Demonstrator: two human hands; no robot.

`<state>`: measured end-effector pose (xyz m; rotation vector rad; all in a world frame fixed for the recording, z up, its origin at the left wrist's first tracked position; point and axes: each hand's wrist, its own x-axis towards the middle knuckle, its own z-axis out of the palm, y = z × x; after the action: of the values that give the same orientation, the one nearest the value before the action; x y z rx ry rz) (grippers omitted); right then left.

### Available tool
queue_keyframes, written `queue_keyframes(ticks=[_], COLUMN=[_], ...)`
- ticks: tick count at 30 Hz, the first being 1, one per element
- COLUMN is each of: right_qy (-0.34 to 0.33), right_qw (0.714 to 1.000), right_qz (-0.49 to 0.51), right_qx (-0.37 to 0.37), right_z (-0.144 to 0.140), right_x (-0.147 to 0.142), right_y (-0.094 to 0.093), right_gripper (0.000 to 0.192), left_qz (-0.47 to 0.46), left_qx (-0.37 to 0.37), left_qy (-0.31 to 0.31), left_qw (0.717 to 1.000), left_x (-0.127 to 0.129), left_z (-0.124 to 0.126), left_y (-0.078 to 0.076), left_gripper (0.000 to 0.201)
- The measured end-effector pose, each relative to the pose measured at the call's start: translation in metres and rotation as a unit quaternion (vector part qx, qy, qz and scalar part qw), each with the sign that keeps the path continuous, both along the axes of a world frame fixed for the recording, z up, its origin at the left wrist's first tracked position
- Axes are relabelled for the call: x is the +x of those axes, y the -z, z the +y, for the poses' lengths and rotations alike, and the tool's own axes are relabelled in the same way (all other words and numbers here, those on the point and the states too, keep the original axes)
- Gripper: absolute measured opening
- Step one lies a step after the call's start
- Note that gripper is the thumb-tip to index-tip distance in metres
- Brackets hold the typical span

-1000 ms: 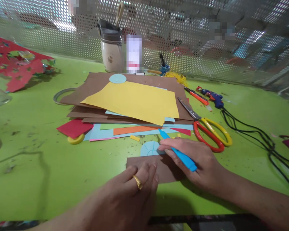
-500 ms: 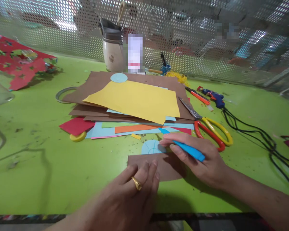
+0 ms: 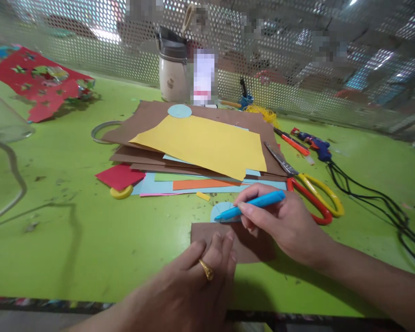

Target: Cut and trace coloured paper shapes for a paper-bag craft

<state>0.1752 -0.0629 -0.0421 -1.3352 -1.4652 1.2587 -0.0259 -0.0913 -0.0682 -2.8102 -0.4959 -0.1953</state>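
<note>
The green table [image 3: 72, 240] carries a loose stack of coloured paper [image 3: 200, 143], with scissors [image 3: 311, 193] just beside my right hand [image 3: 283, 221]. My left hand [image 3: 193, 286] lies flat, holding nothing, its fingertips pressing the near edge of a brown card [image 3: 252, 244]. My right grip is clenched round a blue pen [image 3: 249, 205], tip down over a small blue disc [image 3: 221, 210] at the card's far edge. I judge that if my left fingers ease, the card may slide, and the unpinned disc could skid under the pen and spoil the line.
</note>
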Motion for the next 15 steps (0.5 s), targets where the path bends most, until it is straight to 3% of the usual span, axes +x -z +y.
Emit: queue_keyframes(ticks=[8,15], right_qy=[-0.014,-0.014], right_qw=[1.000,1.000], right_qz=[-0.014,-0.001], right_qx=[-0.019,-0.023], right_z=[0.0004,0.0008], right_x=[-0.0012,-0.0012], right_y=[-0.0034,-0.0016], right_gripper=[0.010,0.008], left_qz=[-0.004,0.010], left_qx=[0.004,0.019], left_qy=[-0.021,0.010], left_qw=[1.000,1.000], left_x=[0.0029,-0.0009], left_z=[0.0008,0.0000], left_y=[-0.0004,-0.0020], left_gripper=[0.055,0.055])
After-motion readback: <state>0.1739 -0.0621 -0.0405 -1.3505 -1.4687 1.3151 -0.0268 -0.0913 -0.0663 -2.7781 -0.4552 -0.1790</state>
